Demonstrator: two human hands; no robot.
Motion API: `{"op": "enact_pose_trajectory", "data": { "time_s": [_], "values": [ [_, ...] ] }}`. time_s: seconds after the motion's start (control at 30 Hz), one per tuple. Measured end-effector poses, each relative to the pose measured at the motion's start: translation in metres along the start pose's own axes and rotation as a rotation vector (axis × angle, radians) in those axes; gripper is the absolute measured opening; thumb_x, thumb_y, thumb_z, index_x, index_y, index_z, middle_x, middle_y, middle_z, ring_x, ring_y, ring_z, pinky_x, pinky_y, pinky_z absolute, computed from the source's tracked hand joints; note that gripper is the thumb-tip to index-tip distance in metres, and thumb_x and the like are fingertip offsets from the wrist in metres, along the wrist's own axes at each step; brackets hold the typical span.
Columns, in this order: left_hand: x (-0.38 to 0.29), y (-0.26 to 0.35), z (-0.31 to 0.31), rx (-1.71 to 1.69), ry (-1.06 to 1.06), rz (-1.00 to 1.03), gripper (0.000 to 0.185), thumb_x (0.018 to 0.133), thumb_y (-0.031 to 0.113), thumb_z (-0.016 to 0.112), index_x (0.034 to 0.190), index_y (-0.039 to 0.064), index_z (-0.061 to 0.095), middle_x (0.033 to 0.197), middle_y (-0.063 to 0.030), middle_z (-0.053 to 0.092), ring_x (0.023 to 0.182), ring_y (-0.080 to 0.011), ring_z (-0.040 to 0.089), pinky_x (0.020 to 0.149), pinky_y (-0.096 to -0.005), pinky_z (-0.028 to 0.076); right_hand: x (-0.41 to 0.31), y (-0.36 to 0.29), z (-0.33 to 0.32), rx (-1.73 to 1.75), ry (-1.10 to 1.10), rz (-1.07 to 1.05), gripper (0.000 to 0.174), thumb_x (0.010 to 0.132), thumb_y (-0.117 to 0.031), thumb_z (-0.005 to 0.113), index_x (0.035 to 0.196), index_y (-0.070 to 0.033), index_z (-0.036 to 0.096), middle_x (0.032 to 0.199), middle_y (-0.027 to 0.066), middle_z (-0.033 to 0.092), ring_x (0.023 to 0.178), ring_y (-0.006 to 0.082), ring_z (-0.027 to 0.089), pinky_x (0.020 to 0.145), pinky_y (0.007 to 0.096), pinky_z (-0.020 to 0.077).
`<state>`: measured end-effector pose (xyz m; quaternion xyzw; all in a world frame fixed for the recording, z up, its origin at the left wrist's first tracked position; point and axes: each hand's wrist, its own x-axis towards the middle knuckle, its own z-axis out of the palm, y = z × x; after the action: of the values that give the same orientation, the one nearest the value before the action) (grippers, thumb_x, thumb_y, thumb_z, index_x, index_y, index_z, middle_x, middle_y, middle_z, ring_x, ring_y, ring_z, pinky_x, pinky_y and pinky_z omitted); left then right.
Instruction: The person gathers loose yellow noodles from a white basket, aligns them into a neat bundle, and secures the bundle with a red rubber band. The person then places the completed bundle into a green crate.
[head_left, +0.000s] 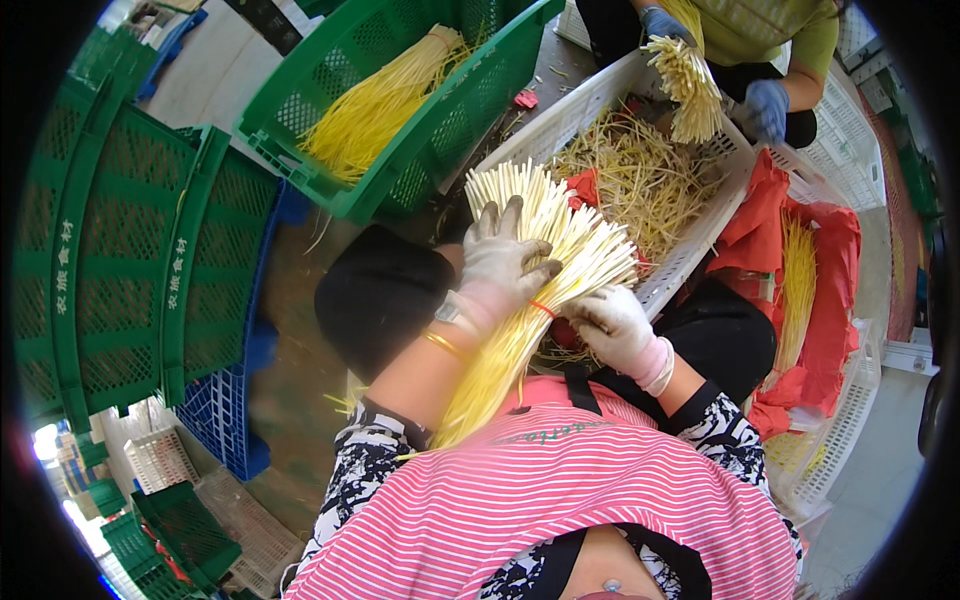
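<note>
A thick bundle of yellow chives (517, 330), with pale cut ends fanned out, lies slantwise before my chest. A red band (541, 308) ties it around the middle. My left hand (502, 259), in a soiled white glove, lies across the pale stems, fingers spread and gripping from the upper left. From the right, my gloved right hand (616, 330) holds the bundle's side close to the band; its fingertips are partly hidden by the stems. Just beyond the bundle is a white plastic crate (675, 270) holding loose chive trimmings (645, 172) and scraps of red material.
A green crate (427, 157) holds another chive bundle (390, 97). Stacked green crates (112, 247) stand left on a blue pallet (225, 420). At right, red wrapping (832, 262) surrounds more chives (795, 292). Opposite, a co-worker's blue-gloved hand (667, 24) holds a bundle (686, 86).
</note>
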<state>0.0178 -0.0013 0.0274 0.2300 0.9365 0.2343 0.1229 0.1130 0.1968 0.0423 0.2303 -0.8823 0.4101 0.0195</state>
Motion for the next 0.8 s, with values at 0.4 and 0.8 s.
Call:
{"op": "enact_pose_trajectory", "data": {
  "time_s": [0.4, 0.8],
  "values": [
    [0.003, 0.016, 0.008, 0.168, 0.104, 0.031, 0.037, 0.075, 0.029, 0.069, 0.111, 0.030, 0.073, 0.156, -0.0180, 0.034, 0.140, -0.0435, 0.032, 0.113, -0.0567, 0.023, -0.003, 0.005, 0.001, -0.275, -0.128, 0.098, 0.035, 0.075, -0.015, 0.068, 0.109, -0.005, 0.066, 0.110, 0.0119, 0.065, 0.092, 0.0313, 0.062, 0.080, 0.0439, 0.0480],
    [0.002, 0.008, 0.016, 0.265, 0.180, 0.396, 0.008, 0.076, 0.035, 0.069, 0.083, 0.035, 0.074, 0.155, -0.0094, 0.038, 0.140, -0.0488, 0.028, 0.112, -0.0638, 0.016, 0.027, 0.060, -0.025, -0.438, -0.043, 0.253, 0.013, 0.080, -0.021, 0.066, 0.084, -0.010, 0.071, 0.085, 0.0083, 0.070, 0.083, 0.0308, 0.064, 0.080, 0.0435, 0.0484]
  ]
}}
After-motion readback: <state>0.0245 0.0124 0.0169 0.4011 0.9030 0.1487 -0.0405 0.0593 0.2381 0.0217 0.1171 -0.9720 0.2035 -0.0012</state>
